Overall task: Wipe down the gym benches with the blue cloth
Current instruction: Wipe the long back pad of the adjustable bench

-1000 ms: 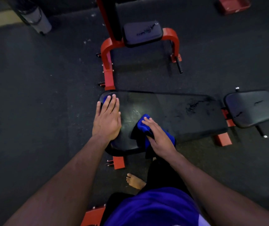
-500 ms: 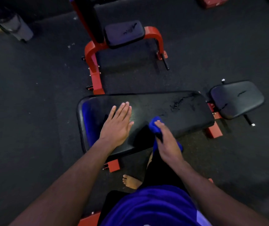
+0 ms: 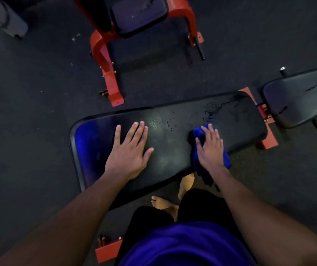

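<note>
Head view: your right hand [image 3: 210,148] presses the blue cloth [image 3: 225,159] onto the table [image 3: 173,148], fingers curled over it, near the front edge. Your left hand [image 3: 129,152] lies flat, released, on the padding, well apart.

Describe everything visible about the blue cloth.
The blue cloth is a bright blue, soft-looking fabric, bunched rather than spread flat. It lies on the near right part of the long black bench pad, with one end hanging over the pad's near edge. The right hand lies on top of it, pressing it onto the pad. Most of it is hidden under that hand.
</note>
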Motion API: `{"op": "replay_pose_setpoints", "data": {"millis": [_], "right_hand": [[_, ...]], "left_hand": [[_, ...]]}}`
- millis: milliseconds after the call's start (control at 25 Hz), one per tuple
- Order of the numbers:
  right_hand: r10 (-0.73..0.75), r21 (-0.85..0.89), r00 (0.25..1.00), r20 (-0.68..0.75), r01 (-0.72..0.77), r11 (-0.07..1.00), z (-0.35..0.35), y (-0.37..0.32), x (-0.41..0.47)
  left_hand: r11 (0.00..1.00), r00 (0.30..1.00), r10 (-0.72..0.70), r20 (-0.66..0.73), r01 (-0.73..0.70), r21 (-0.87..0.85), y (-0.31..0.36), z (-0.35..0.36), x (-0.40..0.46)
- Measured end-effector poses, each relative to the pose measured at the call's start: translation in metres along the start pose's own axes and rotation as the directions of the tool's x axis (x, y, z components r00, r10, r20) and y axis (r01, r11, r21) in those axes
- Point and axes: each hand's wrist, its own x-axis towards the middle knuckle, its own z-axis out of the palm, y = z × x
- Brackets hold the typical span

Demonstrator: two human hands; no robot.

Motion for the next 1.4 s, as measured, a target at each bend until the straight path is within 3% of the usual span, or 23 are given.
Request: {"op": "replay_pose_setpoints", "data": {"millis": [120, 240, 320, 520, 640, 760, 840, 880, 960, 1040, 1120, 1240, 1400], "right_hand": [[-0.008, -0.029, 1.000, 0.002, 0.008, 1.000, 0.016, -0.049, -0.033], [-0.275, -0.033, 0.960, 0.050, 0.276, 0.960, 0.034, -0.089, -0.084], [-0.369, -0.020, 0.928, 0.051, 0.370, 0.929, 0.029, -0.068, -0.067], [-0.097, -0.025, 0.995, 0.030, 0.098, 0.995, -0.003, 0.017, -0.004], [-0.026, 0.001, 0.999, 0.031, 0.026, 1.000, 0.003, -0.005, -0.016], [-0.121, 0.008, 0.989, 0.090, 0.121, 0.993, 0.022, -0.057, -0.066], [-0.247, 0.131, 0.954, 0.169, 0.227, 0.965, 0.019, -0.070, -0.092], [-0.257, 0.253, 0.945, 0.201, 0.203, 0.946, 0.007, -0.067, -0.092], [-0.132, 0.367, 0.966, 0.224, 0.042, 0.929, -0.028, -0.053, -0.079], [0.057, 0.337, 0.987, 0.148, -0.105, 0.936, -0.063, -0.036, -0.062], [0.152, 0.329, 0.988, 0.038, -0.156, 0.931, -0.091, -0.027, -0.049], [0.094, 0.295, 0.993, -0.077, -0.068, 0.953, -0.111, -0.040, -0.030], [-0.157, 0.228, 0.987, 0.021, 0.148, 0.962, -0.062, -0.103, 0.008]], "left_hand": [[1.000, 1.000, 0.016, -0.021, -0.015, 0.011, 0.000, 0.007, -0.002], [1.000, 0.999, 0.019, -0.051, -0.018, 0.017, -0.001, 0.006, 0.000], [0.999, 0.999, 0.016, -0.052, -0.015, 0.028, 0.002, 0.007, 0.000], [0.999, 0.999, 0.016, -0.042, -0.014, 0.043, -0.001, 0.008, 0.000], [0.999, 0.998, 0.012, -0.055, -0.010, 0.031, 0.000, 0.009, -0.001], [1.000, 0.997, 0.008, -0.073, -0.007, 0.017, 0.000, 0.008, 0.000], [1.000, 0.997, 0.006, -0.078, -0.005, 0.022, 0.001, 0.006, 0.001], [1.000, 0.997, 0.007, -0.079, -0.005, 0.025, 0.000, 0.005, 0.001], [1.000, 0.998, 0.013, -0.067, -0.011, 0.027, -0.001, 0.005, -0.002], [0.999, 0.999, 0.006, -0.039, -0.004, 0.044, 0.000, 0.002, -0.002], [0.999, 1.000, 0.021, 0.018, -0.021, 0.028, -0.002, -0.004, 0.002], [0.988, 0.988, 0.142, 0.060, -0.145, 0.043, -0.020, -0.015, 0.011], [0.978, 0.979, 0.205, 0.017, -0.206, 0.042, -0.039, -0.017, 0.022]]}}
